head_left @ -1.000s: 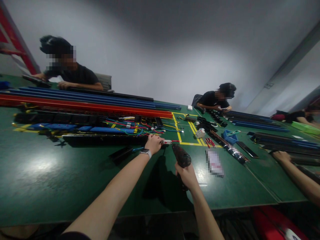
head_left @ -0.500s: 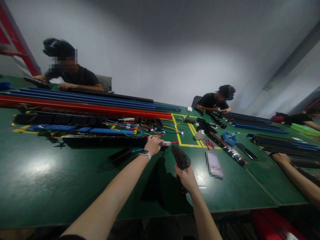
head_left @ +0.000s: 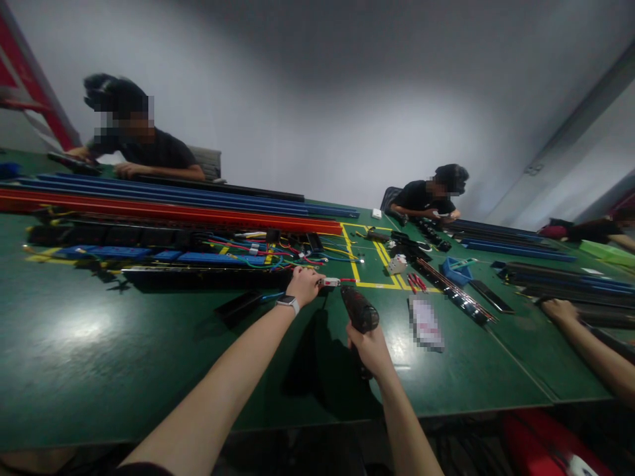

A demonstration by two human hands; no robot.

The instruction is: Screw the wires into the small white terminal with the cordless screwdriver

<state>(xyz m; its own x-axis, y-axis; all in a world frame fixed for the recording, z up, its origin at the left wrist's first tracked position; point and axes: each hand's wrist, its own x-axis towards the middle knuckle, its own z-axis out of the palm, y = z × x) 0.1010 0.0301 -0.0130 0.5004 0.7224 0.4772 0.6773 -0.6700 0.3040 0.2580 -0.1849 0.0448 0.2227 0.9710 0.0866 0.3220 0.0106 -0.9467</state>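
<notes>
1. Low in the centre of the frame, the right hand [head_left: 371, 352] is clenching the grip of a dark power screwdriver [head_left: 359, 309]. The arm is stretching forward and the tool's nose is pointing up-frame.
2. Just above and to the left, the left hand [head_left: 303, 285] is reaching straight out with its fingers curled. It is pinching a small white connector [head_left: 331, 282] at the right end of a long black strip [head_left: 198, 277] on the green bench [head_left: 99, 357].
3. Beyond that, coloured wires [head_left: 278, 254] are lying in front of a red rail [head_left: 173, 213].
4. In the upper left, a person in black [head_left: 149, 151] is leaning over the bench.
</notes>
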